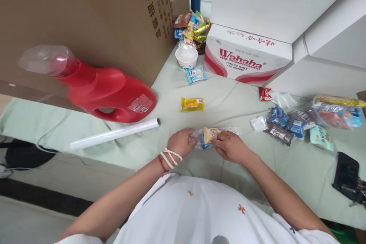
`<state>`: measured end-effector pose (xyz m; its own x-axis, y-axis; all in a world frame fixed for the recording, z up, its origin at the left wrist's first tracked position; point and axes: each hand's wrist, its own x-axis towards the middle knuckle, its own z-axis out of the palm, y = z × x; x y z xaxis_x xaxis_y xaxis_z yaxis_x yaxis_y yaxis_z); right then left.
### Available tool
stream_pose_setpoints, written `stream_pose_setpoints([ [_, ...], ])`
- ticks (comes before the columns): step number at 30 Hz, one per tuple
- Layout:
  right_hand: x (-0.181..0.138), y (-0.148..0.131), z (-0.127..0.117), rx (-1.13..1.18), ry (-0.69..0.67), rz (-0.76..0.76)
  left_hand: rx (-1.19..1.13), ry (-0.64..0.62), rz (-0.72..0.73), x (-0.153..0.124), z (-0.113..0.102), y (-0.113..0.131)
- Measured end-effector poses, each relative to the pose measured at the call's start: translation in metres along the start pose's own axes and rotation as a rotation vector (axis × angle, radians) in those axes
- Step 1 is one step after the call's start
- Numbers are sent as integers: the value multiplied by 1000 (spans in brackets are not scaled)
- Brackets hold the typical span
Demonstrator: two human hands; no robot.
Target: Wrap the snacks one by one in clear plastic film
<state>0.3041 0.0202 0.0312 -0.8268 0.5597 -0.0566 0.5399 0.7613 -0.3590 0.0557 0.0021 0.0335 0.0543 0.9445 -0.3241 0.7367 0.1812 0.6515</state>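
Note:
Both my hands meet over the pale green cloth (228, 103) just in front of me. My left hand (180, 143), with bead bracelets on its wrist, is closed on the left end of a clear plastic bag of snack packets (210, 135). My right hand (230, 145) pinches the same bag from the right. A yellow snack packet (192, 104) lies a little beyond the hands. Farther back lies a blue snack packet (196, 74) next to a white cup (186, 58).
A red detergent jug (108, 93) lies on its side at the left, with a white roll (114, 134) in front of it. A large brown carton (94, 15) stands behind. A Wahaha box (246, 61), piles of snacks (291, 124) and a black phone (346, 175) are at the right.

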Motion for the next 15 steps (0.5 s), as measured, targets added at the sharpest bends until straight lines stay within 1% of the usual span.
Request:
stream_pose_setpoints([
  [1,0,0,0,20,7,0,-43,-60,-9,-4,0,2],
  [2,-1,1,1,43,15,-4,-136,-105,-27,-7,0,5],
  [5,-1,3,5,113,42,-35,-546,-226,-104,-5,6,19],
  [6,-1,3,7,132,59,-47,-625,-243,-121,-2,10,26],
  [7,-1,4,8,151,82,-57,-640,-241,-125,2,14,32],
  [11,-7,5,17,262,196,-63,-434,-138,-82,14,29,51],
  [15,-13,4,25,423,279,-8,-211,-29,-28,13,38,57],
])
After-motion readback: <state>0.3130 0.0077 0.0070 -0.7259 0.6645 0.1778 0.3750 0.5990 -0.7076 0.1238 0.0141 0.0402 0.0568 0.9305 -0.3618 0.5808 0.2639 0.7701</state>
